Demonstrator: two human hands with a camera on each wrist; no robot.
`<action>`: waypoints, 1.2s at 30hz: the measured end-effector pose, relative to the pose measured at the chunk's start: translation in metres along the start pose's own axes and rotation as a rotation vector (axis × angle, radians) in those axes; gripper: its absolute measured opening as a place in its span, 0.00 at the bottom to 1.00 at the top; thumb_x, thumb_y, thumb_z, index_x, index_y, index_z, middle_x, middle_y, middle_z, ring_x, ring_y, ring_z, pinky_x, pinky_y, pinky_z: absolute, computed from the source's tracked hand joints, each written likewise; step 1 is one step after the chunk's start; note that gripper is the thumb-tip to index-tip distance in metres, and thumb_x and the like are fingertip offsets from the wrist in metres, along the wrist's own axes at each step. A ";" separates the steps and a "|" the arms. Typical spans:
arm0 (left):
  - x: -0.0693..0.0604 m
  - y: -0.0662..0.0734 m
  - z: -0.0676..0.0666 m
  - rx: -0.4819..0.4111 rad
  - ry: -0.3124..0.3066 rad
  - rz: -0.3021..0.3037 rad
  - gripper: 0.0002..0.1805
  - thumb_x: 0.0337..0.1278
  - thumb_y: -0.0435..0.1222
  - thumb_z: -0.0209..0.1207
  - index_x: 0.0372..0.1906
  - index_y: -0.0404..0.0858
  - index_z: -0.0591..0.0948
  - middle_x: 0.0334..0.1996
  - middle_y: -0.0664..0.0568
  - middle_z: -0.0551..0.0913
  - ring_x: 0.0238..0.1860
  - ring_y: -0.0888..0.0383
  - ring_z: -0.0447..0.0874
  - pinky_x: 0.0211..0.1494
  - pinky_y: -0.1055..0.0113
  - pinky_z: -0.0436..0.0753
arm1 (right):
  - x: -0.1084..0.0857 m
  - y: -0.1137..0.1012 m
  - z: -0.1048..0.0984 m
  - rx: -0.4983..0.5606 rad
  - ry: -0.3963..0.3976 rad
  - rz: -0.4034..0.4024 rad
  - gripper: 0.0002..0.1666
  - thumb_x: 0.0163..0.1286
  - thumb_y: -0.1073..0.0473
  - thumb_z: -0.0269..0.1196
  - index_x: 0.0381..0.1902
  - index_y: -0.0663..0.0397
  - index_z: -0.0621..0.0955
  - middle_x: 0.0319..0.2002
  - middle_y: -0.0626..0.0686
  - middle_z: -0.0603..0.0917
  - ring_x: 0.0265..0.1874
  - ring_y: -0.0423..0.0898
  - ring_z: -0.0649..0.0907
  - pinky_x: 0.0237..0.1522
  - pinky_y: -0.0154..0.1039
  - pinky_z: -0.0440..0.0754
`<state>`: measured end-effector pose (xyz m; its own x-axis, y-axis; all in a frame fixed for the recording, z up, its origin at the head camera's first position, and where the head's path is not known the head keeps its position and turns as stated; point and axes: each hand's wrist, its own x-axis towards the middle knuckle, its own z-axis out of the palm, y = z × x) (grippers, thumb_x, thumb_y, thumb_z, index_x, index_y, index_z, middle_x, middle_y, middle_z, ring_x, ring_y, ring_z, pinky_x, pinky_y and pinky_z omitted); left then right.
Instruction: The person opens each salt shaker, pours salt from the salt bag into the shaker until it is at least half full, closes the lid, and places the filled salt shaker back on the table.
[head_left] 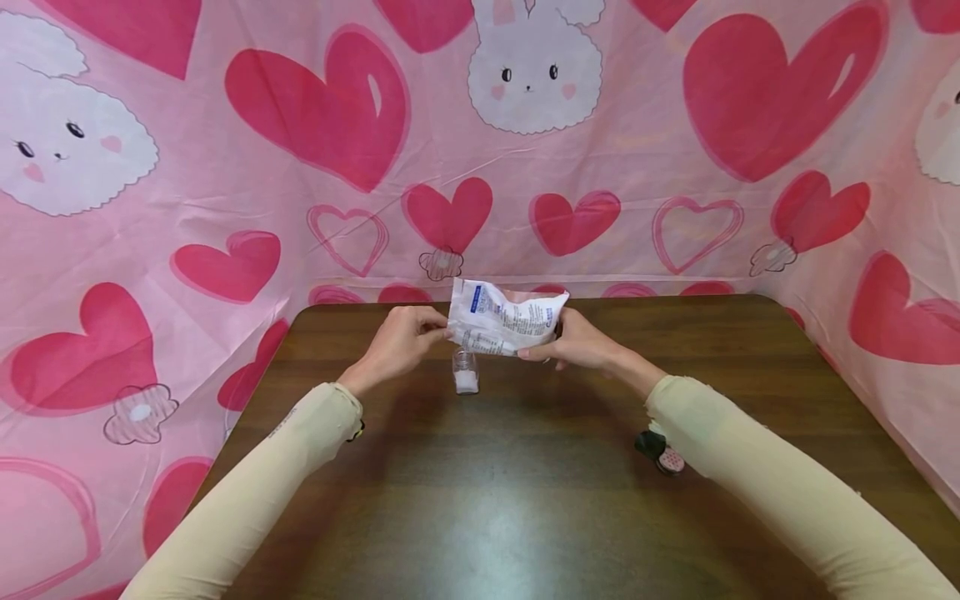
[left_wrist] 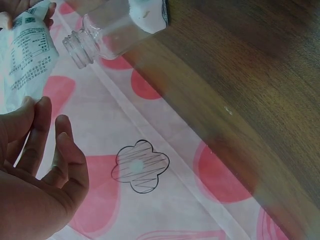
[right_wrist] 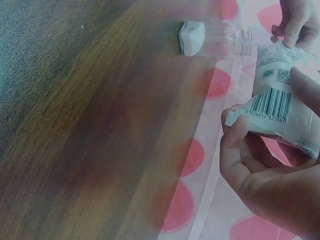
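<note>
A white plastic packet (head_left: 504,321) with blue and dark print is held up above the far part of the table. My left hand (head_left: 401,346) pinches its left edge between thumb and forefinger, the other fingers loosely bent. On the packet's right end, my right hand (head_left: 581,340) grips with curled fingers, near a barcode seen in the right wrist view. Just below the packet stands a small clear glass jar (head_left: 466,372) with a threaded, uncapped neck and white powder (left_wrist: 149,15) at its bottom. Neither hand touches the jar.
A dark lid with a pink perforated top (head_left: 670,460) lies by the right forearm on the brown wooden table (head_left: 480,483). Behind the table and along its sides hangs a pink cloth (head_left: 637,150) with hearts and rabbits.
</note>
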<state>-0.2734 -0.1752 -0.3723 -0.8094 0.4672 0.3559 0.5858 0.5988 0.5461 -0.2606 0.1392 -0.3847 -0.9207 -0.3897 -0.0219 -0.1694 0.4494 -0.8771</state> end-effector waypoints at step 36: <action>0.000 0.000 -0.001 0.002 0.001 0.007 0.04 0.65 0.30 0.71 0.42 0.36 0.92 0.35 0.51 0.89 0.33 0.54 0.78 0.40 0.58 0.80 | 0.002 -0.002 -0.001 -0.013 -0.002 0.001 0.31 0.62 0.51 0.79 0.57 0.56 0.80 0.46 0.56 0.85 0.37 0.55 0.82 0.34 0.54 0.86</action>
<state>-0.2730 -0.1757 -0.3716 -0.8051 0.4707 0.3611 0.5919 0.5968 0.5418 -0.2622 0.1389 -0.3825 -0.9201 -0.3910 -0.0239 -0.1731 0.4606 -0.8706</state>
